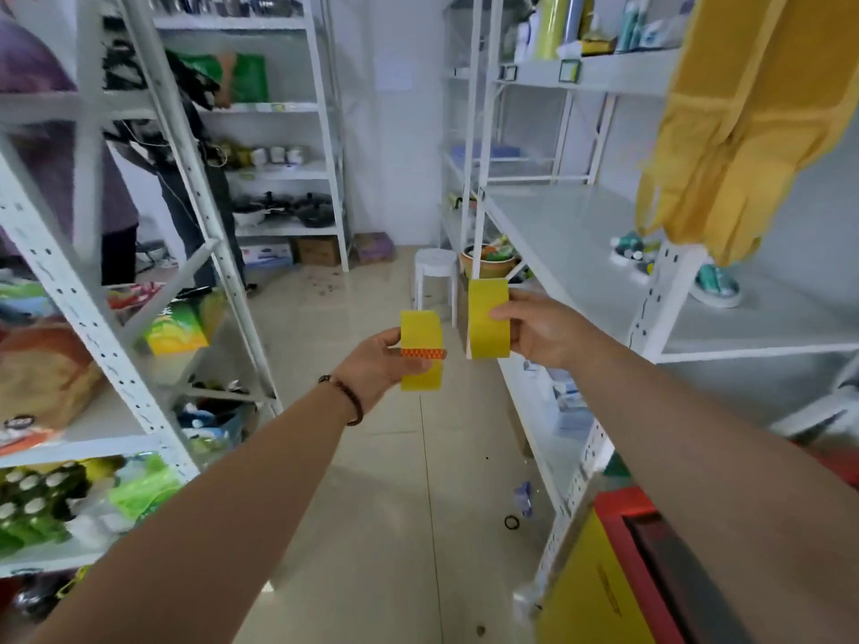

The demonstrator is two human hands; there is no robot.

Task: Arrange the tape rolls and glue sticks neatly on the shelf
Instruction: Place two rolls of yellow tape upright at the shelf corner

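1. I'm holding my left hand (379, 362) out over the aisle, fingers and thumb curled round a yellow tape roll (421, 350). The roll is seen edge-on, smooth and glossy, w/ an orange patterned strip across it.
2. My right hand (541, 330) is gripping a second yellow tape roll (487, 318), thumb on its near face. It is also edge-on, taller, plain yellow. The two rolls are sitting side by side, close but not touching; the hands are apart.
3. Both rolls are hanging above the glossy tiled floor (372, 457), just left of the white metal shelf unit (558, 225) on my right. That unit's perforated upright (660, 290) is standing near my right hand.
4. On that shelf's flat white board, further along: teal and white items (716, 283), shape blurred, can't tell what they are.
5. A round basin (490, 262) on the floor next to a white plastic stool (436, 271) is holding mixed packets.
6. Left shelves (93, 318) are carrying soft bagged goods: a green-yellow packet (179, 327), a bread loaf in a bag (44, 364).
7. Yellow cloth (743, 109) is hanging at upper right.
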